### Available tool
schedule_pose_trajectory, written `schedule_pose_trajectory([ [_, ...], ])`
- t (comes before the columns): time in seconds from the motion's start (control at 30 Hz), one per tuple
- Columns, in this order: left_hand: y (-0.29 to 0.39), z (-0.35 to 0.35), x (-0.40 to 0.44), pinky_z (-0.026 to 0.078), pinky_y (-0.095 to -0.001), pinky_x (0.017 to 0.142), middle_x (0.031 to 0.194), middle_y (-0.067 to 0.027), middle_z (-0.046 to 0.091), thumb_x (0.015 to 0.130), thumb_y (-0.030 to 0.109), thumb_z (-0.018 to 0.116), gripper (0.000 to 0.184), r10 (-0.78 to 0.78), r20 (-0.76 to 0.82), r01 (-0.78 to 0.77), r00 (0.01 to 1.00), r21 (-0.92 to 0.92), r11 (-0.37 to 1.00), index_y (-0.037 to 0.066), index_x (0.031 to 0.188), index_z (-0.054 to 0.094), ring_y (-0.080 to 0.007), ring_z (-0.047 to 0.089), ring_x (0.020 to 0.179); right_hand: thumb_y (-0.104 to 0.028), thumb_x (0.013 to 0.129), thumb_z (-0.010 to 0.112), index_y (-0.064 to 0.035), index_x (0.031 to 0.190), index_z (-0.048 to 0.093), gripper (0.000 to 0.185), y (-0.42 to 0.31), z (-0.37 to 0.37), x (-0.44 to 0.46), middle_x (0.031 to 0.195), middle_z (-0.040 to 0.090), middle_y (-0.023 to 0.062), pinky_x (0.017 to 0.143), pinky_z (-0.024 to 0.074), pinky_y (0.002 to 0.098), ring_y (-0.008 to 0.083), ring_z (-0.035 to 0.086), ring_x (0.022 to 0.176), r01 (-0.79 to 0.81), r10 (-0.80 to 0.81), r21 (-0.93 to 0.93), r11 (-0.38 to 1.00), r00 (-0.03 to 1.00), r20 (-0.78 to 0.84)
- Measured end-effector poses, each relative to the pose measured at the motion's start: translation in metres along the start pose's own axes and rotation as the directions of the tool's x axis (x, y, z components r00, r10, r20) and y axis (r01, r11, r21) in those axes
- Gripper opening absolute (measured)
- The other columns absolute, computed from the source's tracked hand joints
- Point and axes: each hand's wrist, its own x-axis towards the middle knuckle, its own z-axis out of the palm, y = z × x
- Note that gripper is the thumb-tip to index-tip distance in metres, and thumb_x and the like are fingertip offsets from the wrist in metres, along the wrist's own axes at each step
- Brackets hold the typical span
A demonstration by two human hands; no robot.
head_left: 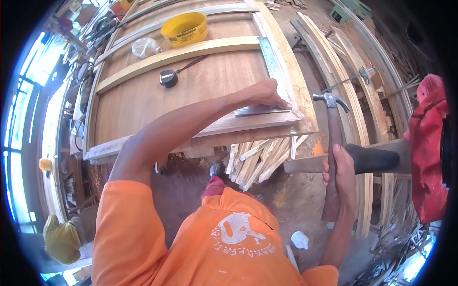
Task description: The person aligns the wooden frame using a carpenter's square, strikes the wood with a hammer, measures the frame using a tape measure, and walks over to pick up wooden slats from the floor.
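My right hand [339, 167] is wrapped round the dark handle of a claw hammer [330, 136], whose metal head points up and away from me. My left hand [267, 94] is closed at the near right corner of a wooden panel frame [238, 125], its fingertips close to the corner joint. Whether something small is pinched in those fingers is hidden. Under and beside that hand lies a metal carpenter's square [269, 57], one arm along the right rail, the other along the near rail. A black tape measure [168, 78] with a strap rests on the panel.
A yellow plastic tub [184, 29] and a clear plastic bottle [145, 48] stand farther back on the panel. Wood strips [261, 159] are piled beneath the near edge. Long boards [336, 71] lie to the right, near red cloth [428, 152]. A white cup [299, 240] is on the floor.
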Motion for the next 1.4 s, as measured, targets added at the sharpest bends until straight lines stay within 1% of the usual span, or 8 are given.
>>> schedule_pose_trajectory([
  [0.37, -0.005, 0.015, -0.003, 0.058, -0.0492, 0.076, 0.087, -0.0348, 0.070, 0.080, 0.069, 0.085, 0.096, 0.112, -0.179, -0.075, 0.977, 0.197, 0.977, -0.024, 0.090, 0.066, -0.0437, 0.073, 0.085, -0.046, 0.115, 0.049, -0.0008, 0.120, 0.058, 0.047, -0.009, 0.008, -0.031, 0.069, 0.057, 0.0029, 0.044, 0.0469, 0.0260, 0.0093, 0.055, 0.050, 0.065, -0.065, 0.006, 0.998, 0.998, 0.006],
  [0.47, 0.027, -0.015, -0.032, 0.058, -0.0495, 0.078, 0.090, -0.0346, 0.071, 0.088, 0.067, 0.079, 0.091, -0.022, -0.231, 0.092, 0.973, 0.300, 0.949, -0.023, 0.097, 0.067, -0.0424, 0.073, 0.088, -0.045, 0.114, 0.051, -0.0011, 0.120, 0.058, 0.045, -0.008, 0.005, -0.041, 0.069, 0.057, 0.0029, 0.044, 0.0466, 0.0254, 0.0092, 0.055, 0.050, 0.078, -0.078, -0.009, 0.997, 0.997, -0.014],
  [0.53, 0.035, -0.044, -0.066, 0.058, -0.0462, 0.094, 0.118, -0.0307, 0.075, 0.095, 0.056, 0.078, 0.090, -0.148, -0.213, 0.174, 0.966, 0.112, 0.978, -0.015, 0.144, 0.053, -0.0377, 0.074, 0.110, -0.044, 0.114, 0.053, -0.0012, 0.120, 0.058, 0.044, -0.005, 0.003, -0.049, 0.069, 0.057, 0.0028, 0.045, 0.0465, 0.0250, 0.0091, 0.055, 0.051, 0.070, -0.070, -0.013, 0.997, 0.997, -0.025],
  [0.7, -0.006, -0.060, -0.181, 0.056, -0.0440, 0.098, 0.118, -0.0169, 0.076, 0.094, 0.033, 0.084, 0.077, -0.047, -0.384, 0.025, 0.922, -0.060, 0.998, -0.002, 0.154, 0.050, -0.0297, 0.073, 0.109, -0.020, 0.105, 0.066, -0.0013, 0.118, 0.059, 0.024, 0.021, 0.013, -0.069, 0.074, 0.059, 0.0029, 0.051, 0.0474, 0.0257, 0.0091, 0.057, 0.056, 0.196, -0.212, -0.109, 0.974, 0.964, -0.163],
  [0.77, -0.029, -0.050, -0.207, 0.051, -0.0445, 0.107, 0.123, -0.0162, 0.072, 0.087, 0.028, 0.089, 0.084, 0.020, -0.412, 0.038, 0.911, 0.132, 0.991, 0.004, 0.157, 0.050, -0.0314, 0.069, 0.119, -0.006, 0.098, 0.067, -0.0022, 0.116, 0.059, 0.020, 0.040, 0.019, -0.066, 0.079, 0.061, 0.0029, 0.055, 0.0491, 0.0272, 0.0099, 0.058, 0.061, 0.213, -0.218, -0.049, 0.976, 0.960, -0.173],
  [0.9, -0.043, -0.034, -0.220, 0.044, -0.0473, 0.118, 0.146, -0.0198, 0.058, 0.078, 0.030, 0.093, 0.099, 0.090, -0.256, -0.046, 0.963, 0.173, 0.984, 0.006, 0.160, 0.043, -0.0394, 0.055, 0.138, -0.007, 0.098, 0.068, -0.0037, 0.112, 0.060, 0.017, 0.044, 0.075, -0.050, 0.079, 0.061, 0.0029, 0.056, 0.0495, 0.0272, 0.0097, 0.058, 0.061, 0.142, -0.147, -0.038, 0.989, 0.960, -0.237],
  [1.23, -0.070, -0.049, -0.156, 0.048, -0.0495, 0.108, 0.140, -0.0232, 0.057, 0.075, 0.029, 0.095, 0.106, 0.295, -0.020, -0.293, 0.955, 0.063, 0.954, -0.001, 0.158, 0.036, -0.0444, 0.057, 0.129, -0.005, 0.098, 0.066, -0.0009, 0.115, 0.059, 0.020, 0.043, 0.155, -0.025, 0.074, 0.058, 0.0059, 0.056, 0.0488, 0.0293, 0.0137, 0.056, 0.059, 0.122, -0.111, 0.003, 0.992, 0.914, -0.390],
  [1.4, -0.072, -0.050, -0.155, 0.045, -0.0485, 0.114, 0.148, -0.0256, 0.054, 0.075, 0.019, 0.094, 0.106, 0.236, 0.021, -0.236, 0.971, -0.004, 0.972, -0.001, 0.160, 0.034, -0.0449, 0.053, 0.137, -0.011, 0.101, 0.066, 0.0010, 0.120, 0.059, 0.023, 0.034, 0.169, -0.044, 0.075, 0.059, 0.0051, 0.055, 0.0468, 0.0275, 0.0118, 0.056, 0.059, 0.070, -0.081, -0.040, 0.997, 0.883, -0.462],
])
